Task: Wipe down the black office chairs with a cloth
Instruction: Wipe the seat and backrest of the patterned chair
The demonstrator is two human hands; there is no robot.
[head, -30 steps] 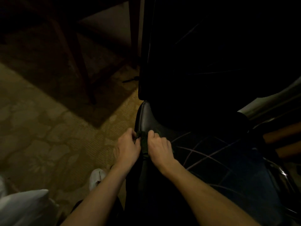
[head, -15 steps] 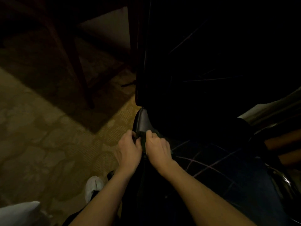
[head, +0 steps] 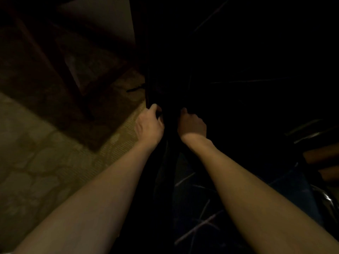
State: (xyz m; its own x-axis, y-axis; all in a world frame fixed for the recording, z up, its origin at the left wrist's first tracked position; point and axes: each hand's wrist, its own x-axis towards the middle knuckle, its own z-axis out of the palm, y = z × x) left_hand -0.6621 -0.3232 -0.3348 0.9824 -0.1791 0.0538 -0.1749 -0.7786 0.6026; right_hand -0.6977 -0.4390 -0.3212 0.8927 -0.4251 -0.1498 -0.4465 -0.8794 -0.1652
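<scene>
The black office chair fills the right half of the dim view. Its seat (head: 201, 208) has thin pale lines and its backrest (head: 229, 61) is almost lost in shadow. My left hand (head: 149, 123) and my right hand (head: 191, 124) are both curled at the chair's left edge, where seat and backrest meet. Between them lies a dark cloth (head: 169, 118), barely visible against the chair. Both hands grip it, a short gap apart. Both fingertips are hidden in the dark.
Patterned beige carpet (head: 45, 162) covers the floor on the left. A dark wooden furniture leg (head: 73, 74) stands at upper left. A shiny chrome frame (head: 328, 198) and wooden rails (head: 321, 156) sit at the right edge.
Both hands have slid with the cloth from the seat's front left corner farther along the chair edge toward the backrest, and have spread slightly apart. The view has leaned in closer.
</scene>
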